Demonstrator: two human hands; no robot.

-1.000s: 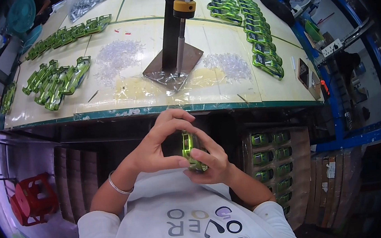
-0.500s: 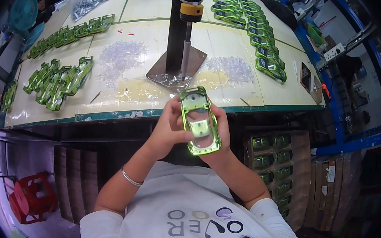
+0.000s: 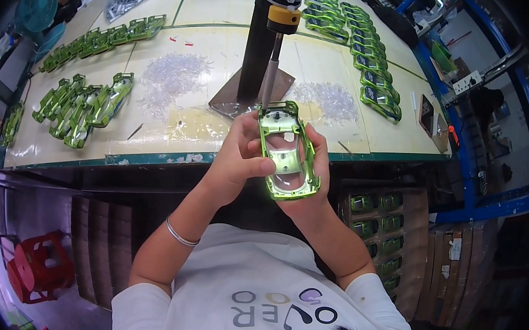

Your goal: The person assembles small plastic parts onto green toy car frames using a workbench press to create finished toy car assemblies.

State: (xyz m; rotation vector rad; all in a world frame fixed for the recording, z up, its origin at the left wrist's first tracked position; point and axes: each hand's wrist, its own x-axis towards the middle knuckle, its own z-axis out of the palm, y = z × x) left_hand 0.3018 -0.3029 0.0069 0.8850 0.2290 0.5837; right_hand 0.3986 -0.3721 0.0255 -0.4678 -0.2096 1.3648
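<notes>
A green toy car body shell (image 3: 285, 160) is held in front of me, its hollow inside turned up, with clear window parts set in it. My left hand (image 3: 239, 158) grips its left side, thumb over the edge. My right hand (image 3: 316, 170) supports it from the right and below. The shell's far end is right by the grey tip of a tool (image 3: 269, 79) on a black post (image 3: 254, 56); I cannot tell whether they touch. Two heaps of small clear plastic pieces, the left heap (image 3: 172, 79) and the right heap (image 3: 328, 101), lie on either side of the post.
More green shells (image 3: 86, 108) lie on the table's left side, and rows of shells (image 3: 372, 70) with dark windows line the right. A box of shells (image 3: 371, 231) stands below the table edge at right. A red stool (image 3: 42, 266) is at lower left.
Both hands have carried the car shell a little away from me and to the right, bringing its far end up beside the tool tip. The view has shifted slightly.
</notes>
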